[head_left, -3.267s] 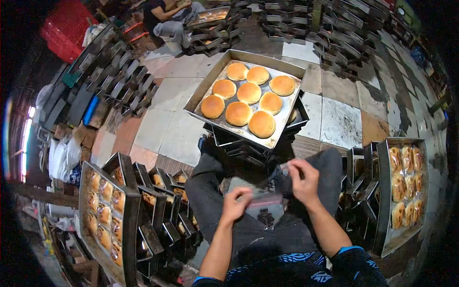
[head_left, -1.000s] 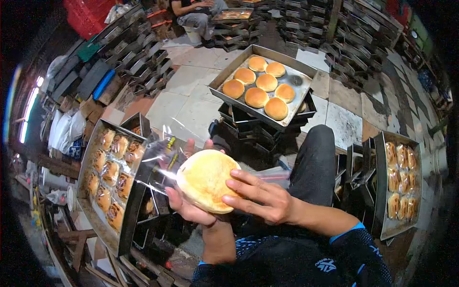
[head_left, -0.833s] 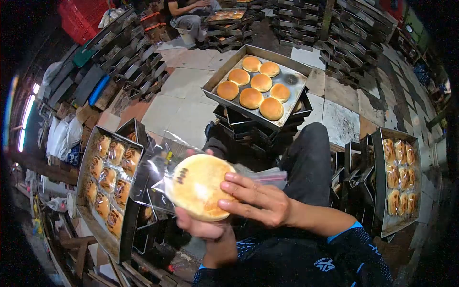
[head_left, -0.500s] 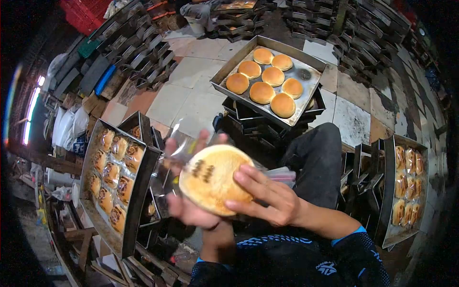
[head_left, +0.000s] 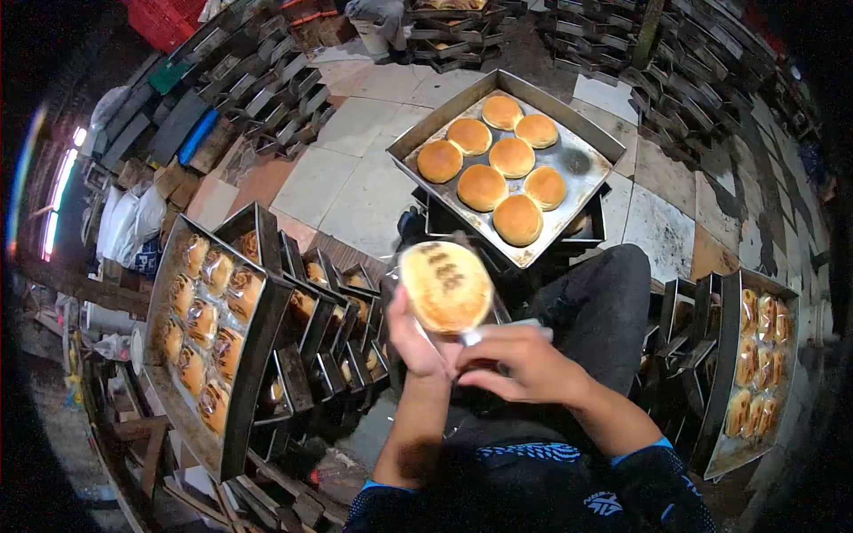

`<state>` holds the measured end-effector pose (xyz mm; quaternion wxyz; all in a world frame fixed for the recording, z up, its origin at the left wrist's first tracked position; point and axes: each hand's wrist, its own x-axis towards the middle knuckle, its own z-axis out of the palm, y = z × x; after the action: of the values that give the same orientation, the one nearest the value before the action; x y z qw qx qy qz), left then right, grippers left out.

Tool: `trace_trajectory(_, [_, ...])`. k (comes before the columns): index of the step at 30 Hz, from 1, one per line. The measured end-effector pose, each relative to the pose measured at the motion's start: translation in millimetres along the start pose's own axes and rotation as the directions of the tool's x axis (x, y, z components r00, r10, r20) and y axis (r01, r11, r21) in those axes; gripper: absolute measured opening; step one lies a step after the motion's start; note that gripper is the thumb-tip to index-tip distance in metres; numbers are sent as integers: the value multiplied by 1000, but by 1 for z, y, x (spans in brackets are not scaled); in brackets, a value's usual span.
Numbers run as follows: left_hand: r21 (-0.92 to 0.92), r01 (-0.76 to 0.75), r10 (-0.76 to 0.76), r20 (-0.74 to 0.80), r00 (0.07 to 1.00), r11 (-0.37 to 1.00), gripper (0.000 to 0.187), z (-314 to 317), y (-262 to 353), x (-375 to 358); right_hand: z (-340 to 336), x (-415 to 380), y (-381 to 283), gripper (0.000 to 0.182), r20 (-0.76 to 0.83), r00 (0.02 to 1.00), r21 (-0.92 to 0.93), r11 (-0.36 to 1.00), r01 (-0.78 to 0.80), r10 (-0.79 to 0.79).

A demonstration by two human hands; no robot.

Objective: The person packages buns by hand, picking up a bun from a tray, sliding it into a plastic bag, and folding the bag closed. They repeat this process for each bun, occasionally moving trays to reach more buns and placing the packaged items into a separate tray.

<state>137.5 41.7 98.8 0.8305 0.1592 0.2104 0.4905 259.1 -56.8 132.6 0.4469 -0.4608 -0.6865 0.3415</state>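
Note:
A round flat bun (head_left: pixel 447 289) with dark marks on its pale face is at the centre, inside what looks like a clear plastic bag. My left hand (head_left: pixel 416 338) holds it from the left and below. Just below the bun, my right hand (head_left: pixel 524 362) is closed, fingers pinched near the bag's lower edge; what they grip is too small to make out. Beyond them, a metal tray (head_left: pixel 586 120) on a stack holds several round golden buns (head_left: pixel 513 157).
At the left, a tilted tray (head_left: pixel 233 435) of wrapped buns (head_left: pixel 203 322) stands on stacked trays. Another tray (head_left: pixel 721 377) with wrapped buns stands at the right. More stacked trays (head_left: pixel 591 40) line the back. My knee (head_left: pixel 613 293) is beside the centre stack.
The bun has moved up and right and turned, now within the plastic. My left hand has closed round its lower left side. My right hand has left the bun's face and moved below it.

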Motion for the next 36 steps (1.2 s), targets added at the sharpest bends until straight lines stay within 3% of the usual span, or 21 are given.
trace_trajectory(1, [226, 30, -19, -52, 998, 974, 53, -12, -7, -3, 6, 3, 2, 15, 6, 1000, 1, 1000, -8, 8])
trace_trajectory(3, [321, 119, -62, -184, 981, 939, 51, -21, 1, 6, 22, 7, 7, 12, 33, 992, -54, 991, 120, -118])
trace_trajectory(4, [183, 123, -88, -187, 978, 975, 52, -18, 10, 10, 22, 0, 2, 12, 185, 979, -25, 995, 93, -86])
trace_trajectory(5, [40, 124, -114, -189, 975, 992, 52, -19, 21, 12, 15, 2, -20, 11, 238, 949, 206, 965, 161, -209])
trace_trajectory(7, [4, 48, -48, -18, 999, 999, 55, -27, 33, 8, 2, -3, -31, 17, 349, 902, 484, 873, 58, -253])
trace_trajectory(9, [-20, -2, 1, -71, 997, 1000, 57, -16, 19, 5, -3, 1, -17, 15, 108, 984, 285, 953, 105, -141])
trace_trajectory(11, [91, 81, -71, -101, 992, 993, 53, -15, -2, -2, 7, 12, 8, 17, 78, 996, 47, 998, -46, 42])
trace_trajectory(13, [203, 133, -109, -126, 986, 970, 51, -27, -4, 10, 17, 3, 13, 16, 76, 997, 11, 1000, 8, -9])
trace_trajectory(15, [11, 104, -101, -151, 983, 995, 52, -29, 6, 19, 10, -4, -8, 14, 273, 942, 316, 943, 102, -193])
trace_trajectory(16, [43, 81, -75, -127, 989, 996, 54, -32, 14, 20, 2, -9, -19, 14, 340, 925, 539, 841, -42, -172])
trace_trajectory(17, [-58, 111, -111, -3, 994, 992, 56, -32, 19, 18, -2, -9, -14, 14, 346, 922, 538, 842, -45, -172])
trace_trajectory(19, [4, 83, -82, -103, 991, 997, 53, -22, 8, 12, -7, -3, 4, 14, 48, 999, 288, 958, -14, 0])
trace_trajectory(21, [176, 78, -52, -145, 988, 981, 53, -20, -13, 6, 6, 9, 18, 11, 101, 977, 51, 980, -194, 188])
trace_trajectory(24, [88, 120, -104, -167, 980, 989, 52, -25, -4, 21, 16, 0, 8, 10, 145, 963, 221, 956, 195, -229])
trace_trajectory(25, [21, 108, -103, -179, 979, 994, 52, -28, 7, 22, 4, -2, -17, 9, 262, 957, 441, 898, -6, -122])
trace_trajectory(27, [-33, 94, -95, -39, 995, 995, 54, -42, 20, 21, -2, -5, -9, 9, 147, 940, 593, 788, 167, -309])
trace_trajectory(29, [43, 7, -1, -141, 990, 999, 54, -27, 4, 19, -13, 4, 3, 9, 102, 989, 234, 963, -130, 109])
trace_trajectory(31, [140, 68, -51, -119, 992, 988, 49, -23, -14, 14, 8, 15, 22, 12, 75, 983, 79, 981, -175, 169])
trace_trajectory(33, [147, 72, -54, -124, 991, 986, 49, -28, -16, 23, 15, 8, 21, 10, 96, 993, 106, 993, 52, -62])
trace_trajectory(35, [-53, 82, -90, -173, 981, 995, 52, -27, 1, 27, -2, 5, -14, 6, 304, 942, 393, 919, 14, -144])
trace_trajectory(36, [-106, 94, -106, -112, 988, 990, 52, -36, 12, 29, -9, 3, -16, 6, 260, 950, 465, 884, 33, -172])
